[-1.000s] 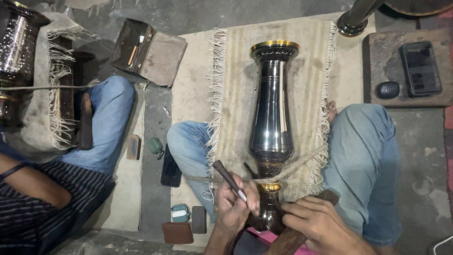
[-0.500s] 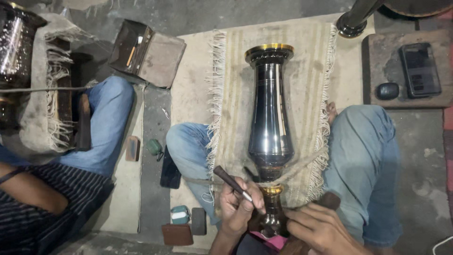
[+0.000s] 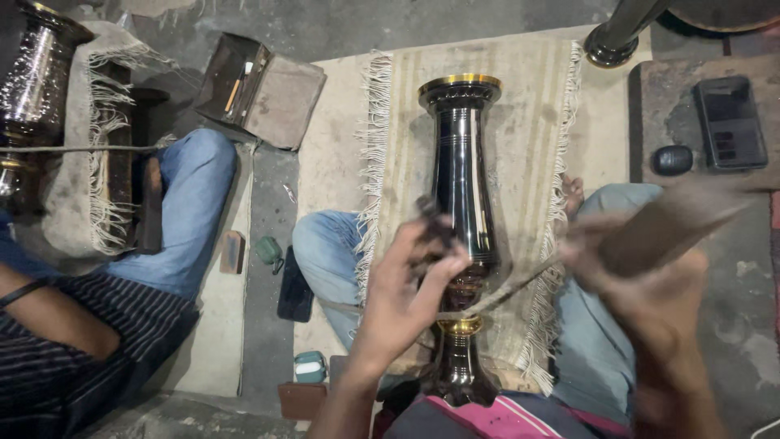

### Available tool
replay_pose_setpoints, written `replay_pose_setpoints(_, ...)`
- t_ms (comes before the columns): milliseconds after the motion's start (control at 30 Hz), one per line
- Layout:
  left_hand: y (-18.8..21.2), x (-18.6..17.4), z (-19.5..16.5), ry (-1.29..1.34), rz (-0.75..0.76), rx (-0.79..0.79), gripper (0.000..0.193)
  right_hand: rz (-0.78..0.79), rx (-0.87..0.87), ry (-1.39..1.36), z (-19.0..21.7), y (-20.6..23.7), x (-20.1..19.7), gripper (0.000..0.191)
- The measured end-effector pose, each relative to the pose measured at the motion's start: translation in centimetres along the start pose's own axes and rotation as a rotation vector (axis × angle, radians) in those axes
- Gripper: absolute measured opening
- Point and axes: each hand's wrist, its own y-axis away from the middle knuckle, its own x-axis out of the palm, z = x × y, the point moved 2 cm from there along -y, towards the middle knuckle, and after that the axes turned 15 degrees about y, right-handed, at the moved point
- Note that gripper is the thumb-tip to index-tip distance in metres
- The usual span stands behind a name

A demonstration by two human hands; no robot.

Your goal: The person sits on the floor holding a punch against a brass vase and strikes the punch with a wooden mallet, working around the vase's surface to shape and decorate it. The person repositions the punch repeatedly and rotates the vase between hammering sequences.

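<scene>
A tall dark metal vase (image 3: 460,162) with a brass rim lies lengthwise on a fringed beige cloth (image 3: 520,106) across my lap. My left hand (image 3: 410,280) grips a small dark chisel-like tool (image 3: 431,215), its tip against the vase's narrow neck. My right hand (image 3: 650,284) is raised and blurred, holding a wooden mallet-like block (image 3: 670,223) above and to the right of the vase. A cord (image 3: 504,293) runs across the vase's neck.
Another person in jeans and a striped shirt (image 3: 89,341) sits at the left beside a second engraved vase (image 3: 32,81). An open tool box (image 3: 256,89) lies at the top left. A phone (image 3: 729,122) rests on a block at the right.
My right hand has swung the wooden block up and to the right, now blurred. My left hand has moved the tool higher along the vase's neck.
</scene>
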Motion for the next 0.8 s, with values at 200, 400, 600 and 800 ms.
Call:
replay_pose_setpoints(200,-2.0,1.4,-2.6,-0.332,0.045,0.038,0.037,-0.011,-0.487,0.159,1.8,-3.7,5.1,0.042)
replay_pose_setpoints(400,-2.2,1.6,-3.8,-0.332,0.058,-0.004,0.036,-0.022,-0.464,0.406,3.4,-3.5,3.3,0.042)
replay_pose_setpoints(600,-2.3,1.1,-4.0,-0.151,0.095,-0.073,0.035,0.032,-0.616,0.481,8.5,-2.4,1.3,0.047)
replay_pose_setpoints(800,-2.4,0.9,-3.7,-0.13,0.106,-0.07,0.038,-0.009,-0.679,0.893,12.9,-1.1,1.8,0.056)
